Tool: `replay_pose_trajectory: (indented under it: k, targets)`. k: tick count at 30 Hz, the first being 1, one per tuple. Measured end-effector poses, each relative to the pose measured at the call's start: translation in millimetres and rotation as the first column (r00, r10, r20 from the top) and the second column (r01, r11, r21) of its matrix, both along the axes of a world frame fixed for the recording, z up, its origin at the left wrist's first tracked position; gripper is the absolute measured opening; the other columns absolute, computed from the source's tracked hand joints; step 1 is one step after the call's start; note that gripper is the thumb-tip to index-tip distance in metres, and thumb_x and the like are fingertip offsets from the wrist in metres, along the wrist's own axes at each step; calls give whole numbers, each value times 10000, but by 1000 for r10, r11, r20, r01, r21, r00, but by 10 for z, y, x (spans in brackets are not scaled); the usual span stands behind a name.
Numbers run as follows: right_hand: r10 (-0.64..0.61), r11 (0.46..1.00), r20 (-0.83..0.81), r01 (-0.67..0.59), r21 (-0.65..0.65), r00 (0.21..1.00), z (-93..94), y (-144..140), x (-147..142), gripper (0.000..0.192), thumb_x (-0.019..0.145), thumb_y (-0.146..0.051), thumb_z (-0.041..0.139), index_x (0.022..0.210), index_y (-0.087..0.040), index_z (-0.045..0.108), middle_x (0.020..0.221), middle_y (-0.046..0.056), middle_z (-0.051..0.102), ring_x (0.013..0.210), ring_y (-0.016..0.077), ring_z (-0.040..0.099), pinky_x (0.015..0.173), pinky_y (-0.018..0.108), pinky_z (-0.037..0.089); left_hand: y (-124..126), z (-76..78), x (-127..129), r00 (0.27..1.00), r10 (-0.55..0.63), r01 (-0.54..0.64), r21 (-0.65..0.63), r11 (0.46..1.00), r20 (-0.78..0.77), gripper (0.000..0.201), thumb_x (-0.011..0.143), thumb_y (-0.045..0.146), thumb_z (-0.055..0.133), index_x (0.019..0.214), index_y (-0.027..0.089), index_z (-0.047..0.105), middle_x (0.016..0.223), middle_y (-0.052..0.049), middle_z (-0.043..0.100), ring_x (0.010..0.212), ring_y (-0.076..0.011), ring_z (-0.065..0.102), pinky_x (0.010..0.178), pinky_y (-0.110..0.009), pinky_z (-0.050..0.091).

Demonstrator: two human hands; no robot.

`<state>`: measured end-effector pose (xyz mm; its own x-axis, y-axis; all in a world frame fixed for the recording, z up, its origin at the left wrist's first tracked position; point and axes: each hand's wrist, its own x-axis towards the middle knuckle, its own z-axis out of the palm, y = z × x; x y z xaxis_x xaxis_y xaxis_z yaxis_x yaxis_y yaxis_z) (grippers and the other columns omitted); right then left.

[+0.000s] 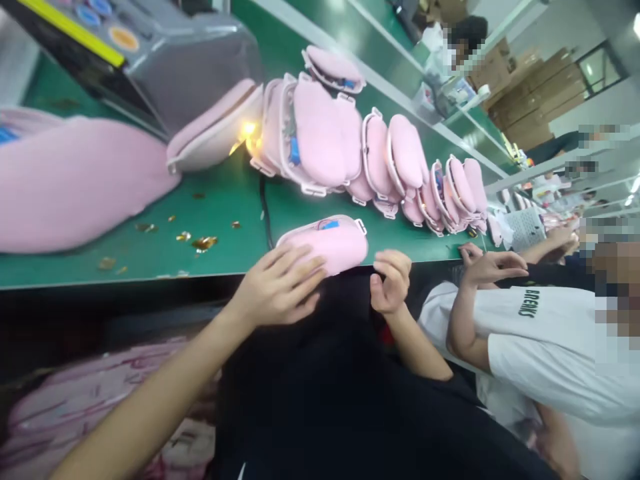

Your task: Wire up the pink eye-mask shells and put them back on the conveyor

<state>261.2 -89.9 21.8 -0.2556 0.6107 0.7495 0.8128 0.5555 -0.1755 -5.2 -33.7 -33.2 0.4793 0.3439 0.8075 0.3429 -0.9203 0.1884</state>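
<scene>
A pink padded oval case [345,247] lies at the front edge of the green bench, with a blue part and thin wires showing at its upper side and a white loop at its right end. My left hand [283,283] rests over its left part, fingers spread and lying flat on it. Just off its right end is my right hand [393,280], fingers loosely bent and thumb apart, with nothing visible in it. Behind the case, several like pink cases [320,133] stand in a row, some showing white rims and blue parts inside.
A glowing yellow light [249,128] shines beside a tilted pink case [215,130]. At left are a large pink padded piece [80,187], a grey machine [195,67] and gold foil scraps [204,244]. A black cable [265,210] crosses the bench. A co-worker in white [555,327] sits close on the right.
</scene>
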Motion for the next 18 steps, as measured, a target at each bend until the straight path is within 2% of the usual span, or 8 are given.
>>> replay_pose_trajectory:
  k: [2,4,6,8,11,14,15,18]
  targets:
    - [-176,968,114,193,-161,978,-97,144,37,457,1071,-413,571,1497,-252,604,1529,158,641,1477,346,556,1192,585,515,-34,22,20,990,112,-113,-5,994,-90,407,966,493,769,1317,304,685,1428,-54,731,1461,-386,614,1270,-637,470]
    - [-125,888,267,228,-400,956,-120,400,-20,511,1107,-483,518,1558,-250,573,1605,153,591,1523,346,509,1250,569,453,-23,69,35,968,217,-221,-22,975,-125,525,916,533,836,1341,280,659,1503,-144,662,1476,-469,569,1181,-678,515]
    - [-29,808,315,208,-551,949,-60,650,-77,492,1127,-495,498,1543,-255,605,1519,130,657,1381,293,611,1196,481,494,21,145,35,939,282,-297,-51,954,-197,589,926,502,835,1408,241,619,1510,-219,626,1375,-472,627,1045,-594,596]
    - [12,767,310,190,-612,951,27,753,-46,554,1087,-590,571,1520,-251,635,1421,124,694,1207,271,666,1105,446,542,70,230,55,930,266,-290,-59,955,-255,572,967,453,788,1457,235,589,1409,-216,675,1190,-399,706,951,-501,618]
    - [17,820,266,139,-555,964,17,494,236,807,923,-787,704,1540,-273,623,1490,134,640,1250,308,629,1097,479,551,108,309,307,945,200,-215,-30,976,-258,538,992,404,742,1482,266,570,1273,-181,709,1079,-341,711,953,-471,616]
    - [-210,941,103,229,-249,972,-226,-137,660,719,904,-777,706,1437,-294,694,1545,131,583,1392,362,537,1191,558,489,74,335,985,952,166,-178,-26,984,-256,566,972,416,754,1484,244,583,1266,-200,694,1081,-346,693,951,-483,619]
    - [-341,931,-20,335,-147,940,-325,-373,776,583,935,-705,687,1345,-293,733,1440,116,624,1331,341,573,1160,549,511,38,348,1263,951,156,-172,-40,984,-265,597,953,434,777,1483,232,590,1284,-209,689,1089,-352,687,943,-484,621]
    - [-502,865,-172,494,-86,848,-581,-979,917,337,1026,-378,534,1276,-222,698,1259,132,615,1163,302,631,977,529,593,-129,461,1890,949,132,-162,-86,983,-286,757,883,488,849,1519,184,573,1417,-257,639,1195,-400,659,963,-512,614]
